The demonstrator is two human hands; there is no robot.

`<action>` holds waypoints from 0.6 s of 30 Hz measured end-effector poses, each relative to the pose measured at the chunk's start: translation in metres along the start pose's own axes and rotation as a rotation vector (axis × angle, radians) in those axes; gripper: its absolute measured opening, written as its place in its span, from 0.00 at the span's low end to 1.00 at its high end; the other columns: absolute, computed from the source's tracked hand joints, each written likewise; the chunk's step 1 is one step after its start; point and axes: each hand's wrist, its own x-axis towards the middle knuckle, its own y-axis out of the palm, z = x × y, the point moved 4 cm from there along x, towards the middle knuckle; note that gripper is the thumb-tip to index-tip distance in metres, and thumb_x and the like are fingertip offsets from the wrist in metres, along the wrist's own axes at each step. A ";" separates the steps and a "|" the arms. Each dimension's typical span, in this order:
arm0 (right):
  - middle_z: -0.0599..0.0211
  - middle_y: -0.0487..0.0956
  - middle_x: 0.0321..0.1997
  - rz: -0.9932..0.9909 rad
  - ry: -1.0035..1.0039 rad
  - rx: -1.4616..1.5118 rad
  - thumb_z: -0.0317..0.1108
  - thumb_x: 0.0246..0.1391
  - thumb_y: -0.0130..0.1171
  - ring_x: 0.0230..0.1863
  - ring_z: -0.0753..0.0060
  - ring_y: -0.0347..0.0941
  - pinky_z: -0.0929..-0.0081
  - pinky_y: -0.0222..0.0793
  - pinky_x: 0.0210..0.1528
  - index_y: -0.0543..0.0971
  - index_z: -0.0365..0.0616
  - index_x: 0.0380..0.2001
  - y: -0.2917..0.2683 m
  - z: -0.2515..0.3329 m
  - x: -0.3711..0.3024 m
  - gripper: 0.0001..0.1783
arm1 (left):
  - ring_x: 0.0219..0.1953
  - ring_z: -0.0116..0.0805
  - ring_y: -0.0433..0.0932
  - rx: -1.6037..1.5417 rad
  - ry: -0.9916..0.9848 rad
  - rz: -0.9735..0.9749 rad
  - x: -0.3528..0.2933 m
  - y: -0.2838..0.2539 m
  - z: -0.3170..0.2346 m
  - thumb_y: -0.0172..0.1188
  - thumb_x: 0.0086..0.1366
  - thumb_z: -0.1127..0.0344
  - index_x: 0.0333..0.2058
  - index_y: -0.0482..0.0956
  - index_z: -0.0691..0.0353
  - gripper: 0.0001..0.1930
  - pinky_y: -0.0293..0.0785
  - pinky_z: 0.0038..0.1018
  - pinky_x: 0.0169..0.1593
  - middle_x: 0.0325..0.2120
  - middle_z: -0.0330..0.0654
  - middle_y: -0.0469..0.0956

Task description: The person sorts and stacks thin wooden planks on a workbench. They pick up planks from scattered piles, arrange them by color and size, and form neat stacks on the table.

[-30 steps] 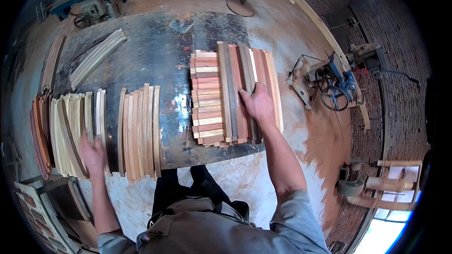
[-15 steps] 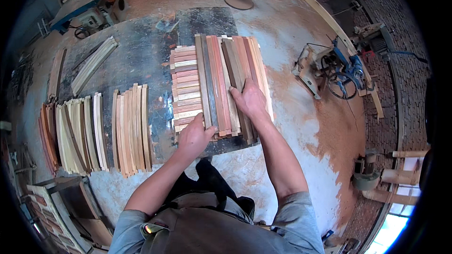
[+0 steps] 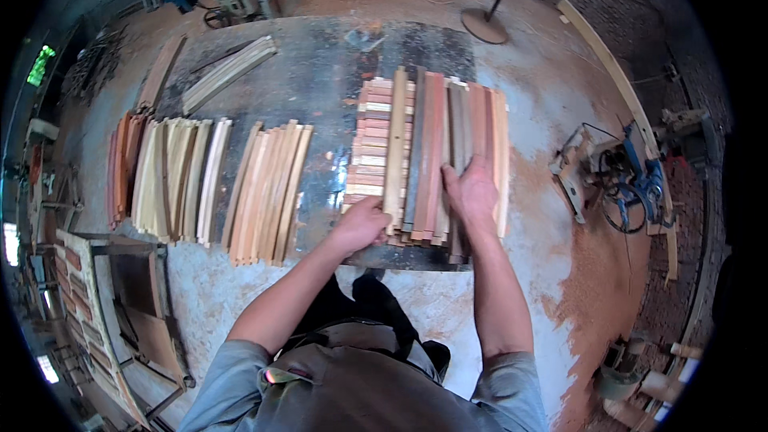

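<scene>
A pile of long wood strips in brown, grey, reddish and pale tones (image 3: 432, 136) lies on the dark table, on top of a layer of short crosswise strips (image 3: 372, 144). My left hand (image 3: 362, 226) grips the near end of a pale tan wood strip (image 3: 395, 136), which stands a little apart from the pile's left side, over the crosswise layer. My right hand (image 3: 475, 196) is closed around a dark brown strip (image 3: 458, 124) near the pile's right side, thumb on its left. That strip's near end sticks out beyond the others.
Left on the dark table (image 3: 312, 72) lie a bundle of light brown strips (image 3: 268, 192) and a row of pale and reddish strips (image 3: 172, 180). More strips (image 3: 232, 72) lie farther back. A blue machine with a wheel (image 3: 628, 196) stands right, a round-based stand (image 3: 485, 26) beyond.
My left hand has taken hold of the strip at the pile's left edge and parted it leftward, its paler face now showing. The whole view has shifted, so the table appears farther right.
</scene>
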 end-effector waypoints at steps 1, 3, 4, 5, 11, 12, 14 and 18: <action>0.39 0.75 0.50 -0.017 -0.023 -0.002 0.53 0.52 0.62 0.50 0.38 0.75 0.49 0.70 0.52 0.72 0.33 0.48 0.001 0.000 0.000 0.33 | 0.23 0.26 0.78 -0.037 -0.014 -0.008 -0.004 -0.001 0.002 0.54 0.64 0.70 0.50 0.72 0.69 0.16 0.73 0.22 0.24 0.23 0.38 0.75; 0.40 0.75 0.50 -0.015 -0.025 -0.010 0.53 0.52 0.62 0.51 0.39 0.74 0.49 0.71 0.52 0.72 0.32 0.48 0.002 -0.005 0.003 0.33 | 0.22 0.27 0.77 -0.104 -0.049 -0.016 -0.010 -0.001 0.008 0.54 0.64 0.70 0.48 0.72 0.70 0.15 0.73 0.21 0.24 0.23 0.39 0.75; 0.40 0.75 0.51 -0.020 -0.039 0.000 0.53 0.52 0.62 0.51 0.39 0.74 0.50 0.71 0.52 0.72 0.32 0.48 0.004 -0.006 0.004 0.33 | 0.22 0.26 0.76 -0.105 -0.052 -0.024 -0.013 -0.001 0.010 0.54 0.64 0.70 0.48 0.72 0.70 0.15 0.72 0.21 0.24 0.23 0.38 0.75; 0.41 0.74 0.51 -0.025 -0.052 0.011 0.53 0.52 0.61 0.52 0.40 0.73 0.50 0.71 0.52 0.72 0.32 0.48 0.004 -0.006 0.004 0.33 | 0.22 0.26 0.76 -0.106 -0.054 -0.032 -0.016 -0.001 0.011 0.54 0.64 0.70 0.48 0.72 0.69 0.15 0.72 0.21 0.24 0.22 0.38 0.75; 0.41 0.73 0.50 -0.014 -0.033 0.066 0.51 0.52 0.63 0.51 0.39 0.73 0.50 0.71 0.52 0.73 0.31 0.45 -0.001 -0.006 0.000 0.31 | 0.21 0.24 0.76 -0.030 -0.054 -0.067 -0.019 0.000 0.016 0.52 0.65 0.69 0.47 0.73 0.67 0.13 0.69 0.19 0.22 0.21 0.37 0.74; 0.40 0.73 0.50 -0.013 -0.034 0.078 0.51 0.53 0.63 0.50 0.38 0.73 0.50 0.71 0.52 0.73 0.31 0.45 -0.002 -0.005 0.000 0.31 | 0.21 0.24 0.75 -0.014 -0.048 -0.075 -0.019 0.002 0.016 0.52 0.65 0.70 0.47 0.73 0.67 0.13 0.69 0.19 0.22 0.21 0.37 0.74; 0.39 0.73 0.50 0.001 -0.033 0.091 0.50 0.53 0.62 0.51 0.37 0.73 0.49 0.71 0.52 0.72 0.31 0.46 -0.004 -0.004 -0.001 0.31 | 0.21 0.23 0.75 -0.011 -0.037 -0.077 -0.018 0.003 0.018 0.51 0.65 0.70 0.48 0.73 0.67 0.14 0.69 0.19 0.22 0.22 0.36 0.74; 0.38 0.71 0.53 0.040 -0.025 0.067 0.49 0.55 0.61 0.52 0.36 0.73 0.49 0.71 0.53 0.71 0.30 0.48 -0.006 -0.004 -0.001 0.31 | 0.21 0.23 0.75 -0.075 -0.026 -0.069 -0.017 0.006 0.023 0.48 0.65 0.70 0.51 0.72 0.68 0.17 0.68 0.20 0.22 0.23 0.35 0.73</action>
